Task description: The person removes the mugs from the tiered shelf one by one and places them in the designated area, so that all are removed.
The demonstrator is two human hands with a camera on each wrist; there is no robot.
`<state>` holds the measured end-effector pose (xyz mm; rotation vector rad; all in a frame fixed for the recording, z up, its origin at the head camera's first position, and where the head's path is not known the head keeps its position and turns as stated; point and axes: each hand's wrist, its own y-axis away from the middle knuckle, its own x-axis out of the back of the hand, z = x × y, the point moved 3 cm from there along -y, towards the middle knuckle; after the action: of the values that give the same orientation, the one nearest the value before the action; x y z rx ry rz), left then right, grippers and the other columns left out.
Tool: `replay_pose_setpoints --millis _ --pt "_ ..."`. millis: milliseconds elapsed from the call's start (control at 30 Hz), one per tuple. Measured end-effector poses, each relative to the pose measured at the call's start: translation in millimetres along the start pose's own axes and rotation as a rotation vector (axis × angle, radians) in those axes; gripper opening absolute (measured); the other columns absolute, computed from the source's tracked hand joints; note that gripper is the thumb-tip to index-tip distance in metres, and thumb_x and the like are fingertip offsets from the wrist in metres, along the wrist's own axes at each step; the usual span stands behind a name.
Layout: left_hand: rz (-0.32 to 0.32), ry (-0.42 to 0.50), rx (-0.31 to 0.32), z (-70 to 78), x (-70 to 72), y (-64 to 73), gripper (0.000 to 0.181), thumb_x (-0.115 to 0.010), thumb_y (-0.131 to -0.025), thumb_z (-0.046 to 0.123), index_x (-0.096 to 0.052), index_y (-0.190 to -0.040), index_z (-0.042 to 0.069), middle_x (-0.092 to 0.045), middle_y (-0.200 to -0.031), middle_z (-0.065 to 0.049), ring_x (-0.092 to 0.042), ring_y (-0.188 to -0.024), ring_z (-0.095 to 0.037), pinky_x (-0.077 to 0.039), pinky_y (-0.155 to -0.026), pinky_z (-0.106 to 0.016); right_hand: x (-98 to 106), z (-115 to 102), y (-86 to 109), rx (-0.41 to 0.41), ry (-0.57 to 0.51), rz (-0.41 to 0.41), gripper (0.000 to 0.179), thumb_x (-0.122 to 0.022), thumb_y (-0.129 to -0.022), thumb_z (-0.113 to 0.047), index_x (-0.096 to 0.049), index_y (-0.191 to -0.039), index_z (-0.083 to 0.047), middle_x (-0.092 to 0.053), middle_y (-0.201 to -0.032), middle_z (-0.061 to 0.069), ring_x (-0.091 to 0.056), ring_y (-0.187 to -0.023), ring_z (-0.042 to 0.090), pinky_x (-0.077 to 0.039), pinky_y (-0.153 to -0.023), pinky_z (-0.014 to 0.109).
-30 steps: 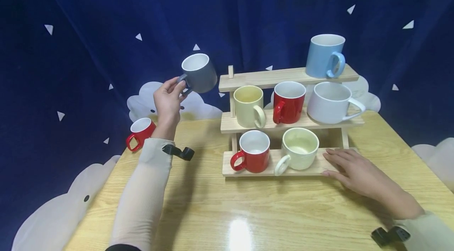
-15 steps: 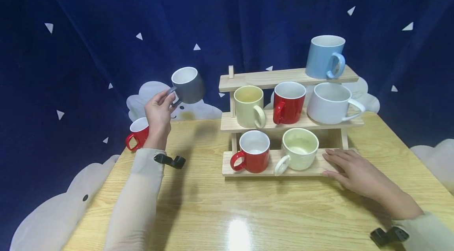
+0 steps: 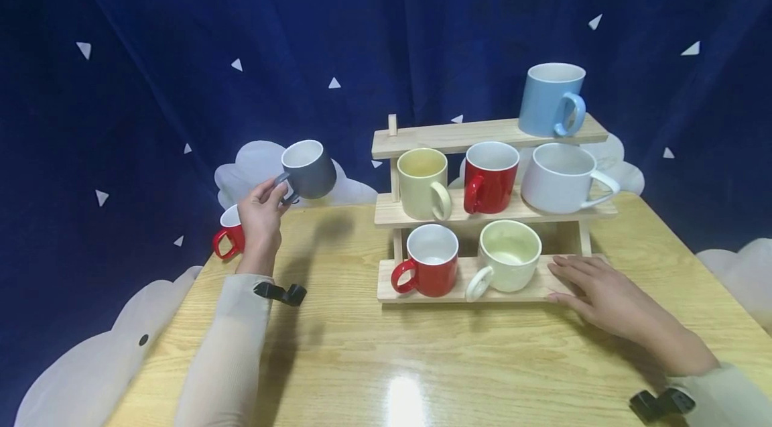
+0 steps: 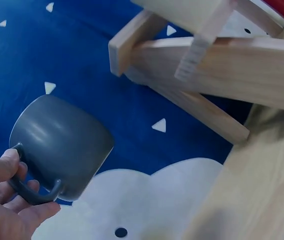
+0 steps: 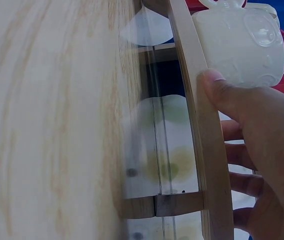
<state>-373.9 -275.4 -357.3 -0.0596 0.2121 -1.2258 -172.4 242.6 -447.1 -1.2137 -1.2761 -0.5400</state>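
High, forward-down head view, close wrist views, rack (image 3: 452, 137) in all.

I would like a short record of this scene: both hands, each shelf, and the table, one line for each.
left hand: holds gray mug by its handle, in the air
right hand: rests on bottom shelf, right end
top shelf: light blue mug
middle shelf: yellow mug, red mug, white mug
bottom shelf: second red mug, pale greenish mug
table: third red mug, partly hidden

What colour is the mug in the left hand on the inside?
The mug is white inside, seen best in the head view.
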Motion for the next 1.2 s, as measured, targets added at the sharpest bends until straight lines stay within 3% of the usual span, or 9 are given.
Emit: replay_pose_setpoints --millis 233,567,833,1000,1200 --pt "0.016 0.020 0.020 -17.7 11.8 3.1 0.034 -0.067 -0.092 0.002 -0.061 -0.124 -0.007 -0.067 -0.111 -0.013 -0.064 -0.104 -0.022 -0.055 -0.089 -0.036 1 -1 0.4 -0.005 -0.001 -0.008 0.061 -0.076 -0.084 -0.042 -0.065 -0.124 0.002 -0.062 -0.123 0.022 -0.054 -0.114 0.044 -0.043 -0.091 0.060" --pt "0.054 -0.020 0.054 -48.1 35.5 7.1 0.033 -0.066 -0.093 0.004 -0.062 -0.124 -0.005 -0.065 -0.120 -0.019 -0.063 -0.100 -0.015 -0.054 -0.090 -0.035 1 -1 0.4 -0.015 -0.002 -0.015 0.061 -0.075 -0.084 -0.043 -0.065 -0.124 0.001 -0.062 -0.124 0.023 -0.053 -0.114 0.044 -0.042 -0.091 0.061" --pt "0.057 -0.067 0.064 -71.2 54.6 7.5 0.033 -0.063 -0.095 0.005 -0.060 -0.126 -0.006 -0.061 -0.126 -0.023 -0.061 -0.109 -0.023 -0.054 -0.089 -0.033 0 -1 1.0 -0.027 -0.005 -0.022 0.060 -0.075 -0.084 -0.043 -0.065 -0.124 0.001 -0.061 -0.125 0.023 -0.052 -0.115 0.044 -0.042 -0.092 0.061" --pt "0.065 -0.027 0.093 -83.4 66.1 5.8 0.032 -0.062 -0.096 0.006 -0.060 -0.125 -0.005 -0.059 -0.128 -0.025 -0.058 -0.114 -0.029 -0.054 -0.089 -0.030 0 0 1.3 -0.024 -0.008 -0.025 0.060 -0.075 -0.084 -0.043 -0.064 -0.125 0.001 -0.060 -0.126 0.023 -0.051 -0.116 0.045 -0.041 -0.092 0.062" --pt "0.087 -0.029 0.090 -94.9 77.1 3.4 0.030 -0.064 -0.095 0.009 -0.062 -0.123 -0.003 -0.067 -0.116 -0.012 -0.063 -0.107 -0.020 -0.055 -0.087 -0.027 0 -1 1.3 -0.018 -0.001 -0.013 0.060 -0.075 -0.084 -0.043 -0.064 -0.124 0.001 -0.061 -0.125 0.022 -0.052 -0.115 0.044 -0.042 -0.091 0.061"
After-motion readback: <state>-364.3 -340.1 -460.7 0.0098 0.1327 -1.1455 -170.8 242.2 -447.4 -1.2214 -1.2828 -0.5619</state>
